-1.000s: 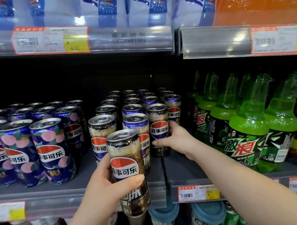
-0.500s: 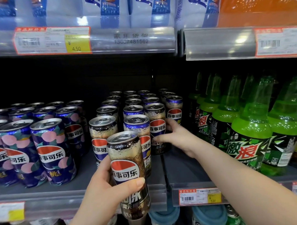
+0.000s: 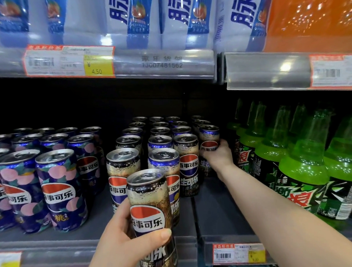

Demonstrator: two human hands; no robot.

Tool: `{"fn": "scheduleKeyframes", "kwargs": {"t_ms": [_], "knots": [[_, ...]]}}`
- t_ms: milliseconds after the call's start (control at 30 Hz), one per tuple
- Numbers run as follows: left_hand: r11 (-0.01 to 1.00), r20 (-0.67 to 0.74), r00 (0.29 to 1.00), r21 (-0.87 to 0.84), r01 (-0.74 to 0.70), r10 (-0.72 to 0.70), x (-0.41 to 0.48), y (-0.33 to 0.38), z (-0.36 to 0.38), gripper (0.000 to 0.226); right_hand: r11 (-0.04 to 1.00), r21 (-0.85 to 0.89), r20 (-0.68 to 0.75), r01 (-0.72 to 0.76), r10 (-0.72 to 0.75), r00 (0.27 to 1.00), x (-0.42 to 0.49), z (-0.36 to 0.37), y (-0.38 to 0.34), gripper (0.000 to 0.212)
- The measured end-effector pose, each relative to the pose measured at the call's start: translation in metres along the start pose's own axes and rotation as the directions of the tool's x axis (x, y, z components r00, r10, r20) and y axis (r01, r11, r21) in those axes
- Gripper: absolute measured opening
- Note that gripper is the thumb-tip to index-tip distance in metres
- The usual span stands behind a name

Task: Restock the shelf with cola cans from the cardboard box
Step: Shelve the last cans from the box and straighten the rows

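Note:
My left hand [image 3: 123,241] holds a tall brown cola can [image 3: 149,210] upright in front of the shelf edge. Behind it stand several rows of brown and blue-rimmed cola cans [image 3: 162,153] on the grey shelf [image 3: 214,216]. My right hand [image 3: 219,153] reaches deep into the shelf and wraps around a cola can [image 3: 209,140] at the right end of the rows, next to the green bottles. The cardboard box is out of view.
Purple peach-pattern cola cans [image 3: 59,189] fill the shelf's left side. Green soda bottles [image 3: 304,168] crowd the right. An upper shelf rail with a price tag [image 3: 69,61] hangs overhead, with white-blue bottles [image 3: 135,17] on it. Bare shelf floor lies under my right forearm.
My right hand has moved farther back and right, from the front brown can to the can beside the green bottles. My left hand keeps its can nearly still.

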State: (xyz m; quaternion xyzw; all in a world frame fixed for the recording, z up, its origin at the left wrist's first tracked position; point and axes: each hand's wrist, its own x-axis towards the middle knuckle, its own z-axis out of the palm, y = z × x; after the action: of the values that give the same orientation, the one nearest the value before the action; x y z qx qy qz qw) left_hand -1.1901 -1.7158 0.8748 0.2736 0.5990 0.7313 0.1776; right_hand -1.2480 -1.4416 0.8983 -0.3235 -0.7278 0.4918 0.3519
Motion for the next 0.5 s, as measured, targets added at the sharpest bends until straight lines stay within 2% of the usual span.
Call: {"fn": "scheduleKeyframes", "kwargs": {"t_ms": [133,300,400,500], "knots": [[1.000,0.007,1.000,0.008,0.011,-0.011,-0.001,0.000,0.000,0.098,0.999,0.039,0.009,-0.016,0.016,1.000,-0.002,-0.006,0.002,0.068],[1.000,-0.015,1.000,-0.011,-0.008,0.008,-0.002,0.002,0.002,0.086,0.999,0.023,-0.020,-0.038,0.038,0.999,-0.014,-0.020,-0.001,0.074],[0.999,-0.019,1.000,-0.033,-0.012,0.011,-0.002,0.002,0.003,0.092,1.000,-0.006,0.016,-0.018,0.018,1.000,-0.020,-0.026,0.002,0.077],[0.999,-0.033,0.999,-0.039,-0.010,0.008,-0.002,0.001,0.003,0.097,1.000,-0.003,0.053,0.005,-0.005,0.999,-0.026,-0.030,0.002,0.070]]}}
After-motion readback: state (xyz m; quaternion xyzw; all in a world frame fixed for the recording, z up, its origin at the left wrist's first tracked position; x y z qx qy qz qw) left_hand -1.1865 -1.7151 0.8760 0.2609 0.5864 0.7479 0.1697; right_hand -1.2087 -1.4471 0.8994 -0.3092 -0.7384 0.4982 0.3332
